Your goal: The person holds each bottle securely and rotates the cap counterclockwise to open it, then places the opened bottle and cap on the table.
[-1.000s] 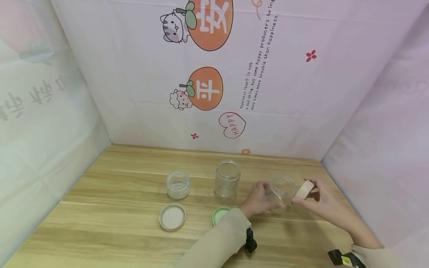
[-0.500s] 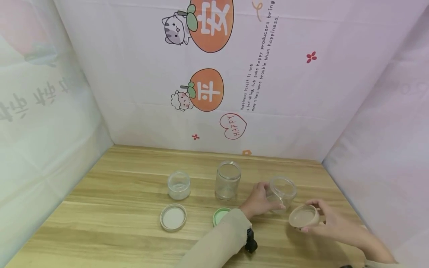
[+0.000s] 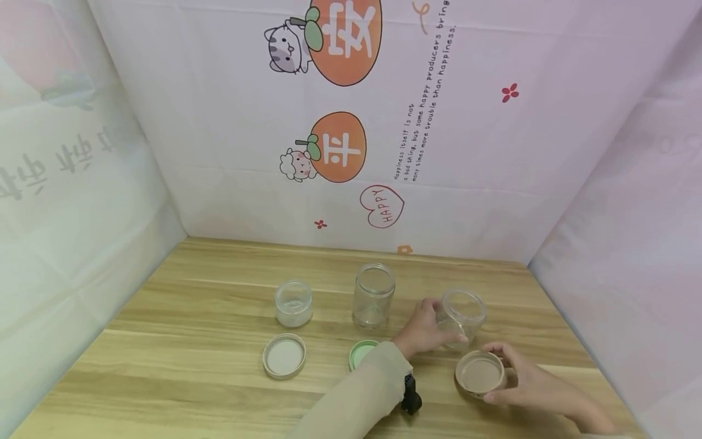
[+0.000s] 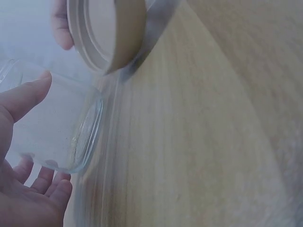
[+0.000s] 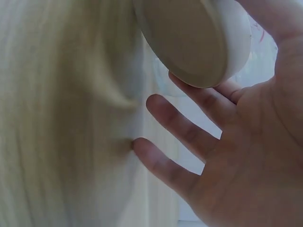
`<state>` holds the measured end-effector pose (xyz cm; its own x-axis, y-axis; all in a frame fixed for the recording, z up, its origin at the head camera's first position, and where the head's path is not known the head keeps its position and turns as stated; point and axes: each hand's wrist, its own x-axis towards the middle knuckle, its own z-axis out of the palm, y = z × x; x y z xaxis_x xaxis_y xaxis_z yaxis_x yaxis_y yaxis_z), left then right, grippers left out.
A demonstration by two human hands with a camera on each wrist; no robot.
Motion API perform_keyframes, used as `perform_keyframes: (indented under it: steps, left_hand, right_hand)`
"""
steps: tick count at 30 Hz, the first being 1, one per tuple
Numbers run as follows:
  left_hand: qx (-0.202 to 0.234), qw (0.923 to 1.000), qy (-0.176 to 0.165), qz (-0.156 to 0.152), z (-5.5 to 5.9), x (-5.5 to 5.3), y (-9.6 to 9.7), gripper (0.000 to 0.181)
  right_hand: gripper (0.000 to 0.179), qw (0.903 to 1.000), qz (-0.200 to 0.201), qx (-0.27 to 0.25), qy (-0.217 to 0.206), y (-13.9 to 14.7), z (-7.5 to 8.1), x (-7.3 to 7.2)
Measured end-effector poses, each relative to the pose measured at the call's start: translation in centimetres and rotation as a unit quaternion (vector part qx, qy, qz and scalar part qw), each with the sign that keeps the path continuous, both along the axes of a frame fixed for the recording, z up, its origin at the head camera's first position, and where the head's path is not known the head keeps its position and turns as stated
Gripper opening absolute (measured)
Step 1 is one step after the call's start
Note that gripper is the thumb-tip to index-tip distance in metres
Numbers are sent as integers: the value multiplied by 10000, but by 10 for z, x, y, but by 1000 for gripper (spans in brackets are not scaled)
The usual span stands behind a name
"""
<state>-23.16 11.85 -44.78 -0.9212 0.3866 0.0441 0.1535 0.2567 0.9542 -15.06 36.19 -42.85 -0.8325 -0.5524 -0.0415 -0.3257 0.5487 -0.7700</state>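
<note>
My left hand (image 3: 425,330) grips a clear jar (image 3: 466,314) standing without a lid on the right part of the table. In the left wrist view its thumb lies along one side of the jar (image 4: 49,125) and its fingertips reach the other. With thumb and fingers my right hand (image 3: 529,383) pinches a beige jar lid (image 3: 480,373) by its edge, hollow side up, in front of that jar. The right wrist view has the lid (image 5: 184,40) tilted, the lower fingers spread apart, and the tabletop close by.
A taller clear jar (image 3: 374,299) and a short clear jar (image 3: 293,305) stand open to the left. Before them lie a green lid (image 3: 361,352), partly covered by my left sleeve (image 3: 362,390), and a pale lid (image 3: 284,356). Printed cloth walls (image 3: 466,213) enclose the table (image 3: 181,341).
My right hand has brought the beige lid from beside the jar's rim down toward the table in front, turning it hollow side up. The left hand stays on the jar.
</note>
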Motion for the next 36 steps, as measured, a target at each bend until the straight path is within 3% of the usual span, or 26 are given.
perform_keyframes:
  steps: [7, 14, 20, 26, 31, 36]
  left_hand:
    - [-47, 9999, -74, 59, -4, -1, 1, 78]
    - [-58, 9999, -116, 105, -3, -1, 2, 77]
    - [-384, 9991, -72, 168, 2, 1, 3, 82]
    - [-740, 9972, -6, 126, 5, 3, 3, 85]
    - [-717, 9974, 6, 54, 7, 5, 0, 87]
    - [-873, 9961, 94, -77, 7, 7, -6, 91]
  right_hand:
    - [79, 9994, -44, 268, 218, -4, -6, 0]
    - [86, 9859, -142, 1067, 1281, -13, -12, 0]
    - [90, 9729, -317, 1306, 1884, -23, -14, 0]
    - [92, 9725, -434, 1336, 1858, -28, -11, 1]
    - [71, 9806, -477, 1068, 1576, -26, -6, 2]
    - [49, 9846, -896, 764, 1290, -27, 0, 1]
